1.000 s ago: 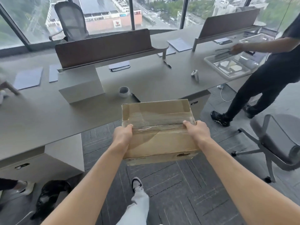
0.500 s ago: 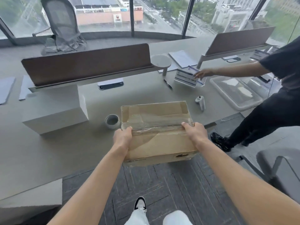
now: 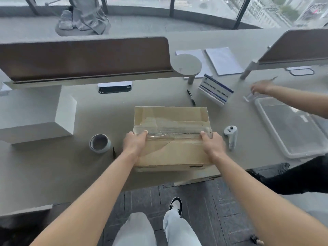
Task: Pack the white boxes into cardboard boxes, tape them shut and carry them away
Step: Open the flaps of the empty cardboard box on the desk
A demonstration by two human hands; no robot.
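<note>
- The cardboard box [image 3: 171,139] is already closed, with clear tape running across its top seam. It is over the near edge of the surface [image 3: 53,167], roughly midway along that edge; whether its base touches the surface cannot be told.
- The left hand [image 3: 135,144] grips the box's left side, thumb hooked over the top edge onto the tape and the other fingers curled down the side, out of sight.
- The right hand [image 3: 212,144] mirrors this on the right side, thumb on top and the remaining fingers wrapped round the side wall.
- Judging by the sealed seam and the two-handed side grip, the step in hand is the handling of a finished box: either setting it down or carrying it off.
- A large white box [image 3: 38,114] stands toward the left edge of the surface, well apart from the cardboard box and not yet packed.
- A tape roll [image 3: 99,143] sits near the box's left side, and a white controller [image 3: 231,136] lies just beside the right hand.
- The next move calls for an even grip on both sides, a level box, and a path that avoids the controller and the tape roll.
- Another person's arm [image 3: 287,99] reaches over a clear tray [image 3: 276,132] at the right edge, so that side needs room.
</note>
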